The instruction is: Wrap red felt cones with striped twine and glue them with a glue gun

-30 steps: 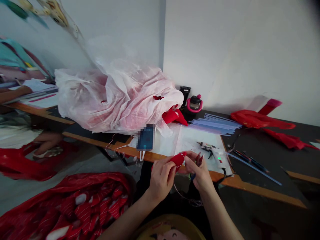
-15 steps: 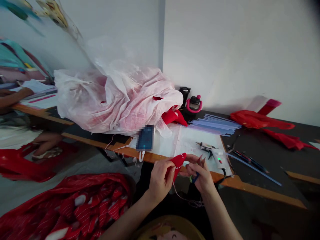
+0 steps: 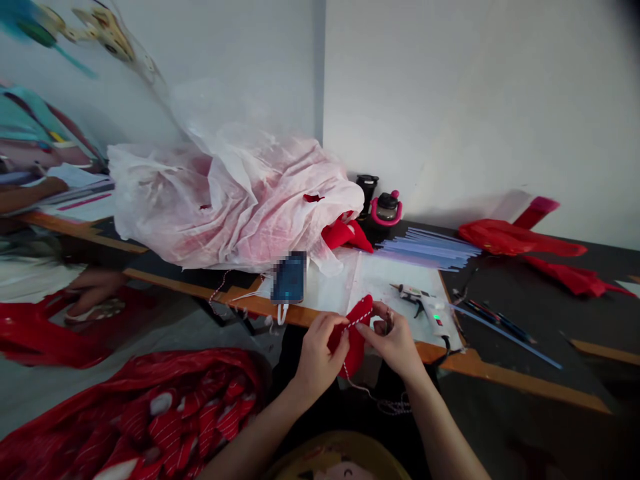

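A red fabric piece [image 3: 355, 352], which looks softly padded, is held up between my hands just off the table's front edge. Across it runs a red-and-white twisted cord [image 3: 361, 322], whose tail hangs down to a loose tangle over my lap. My left hand [image 3: 320, 350] pinches the piece and the cord at its left side, thumb and fingers together. From the right, my right hand [image 3: 394, 337] closes its thumb and index finger on the cord and the piece's edge. Its other fingers are partly hidden behind. A white glue gun [image 3: 425, 310] lies on paper beyond my right hand.
A big whitish plastic bag [image 3: 240, 207] fills the back left, behind a phone [image 3: 289, 277]. Pale sticks [image 3: 425, 250], a bottle [image 3: 387, 208], pens [image 3: 503, 322] and red bags [image 3: 520, 238] lie on the table. A red sack [image 3: 165, 407] stands lower left. Another person's arm [image 3: 30, 195] rests far left.
The red piece has turned, showing more of its face with the cord across it. My right hand has moved up onto it; the small blue-and-green object it held is out of sight.
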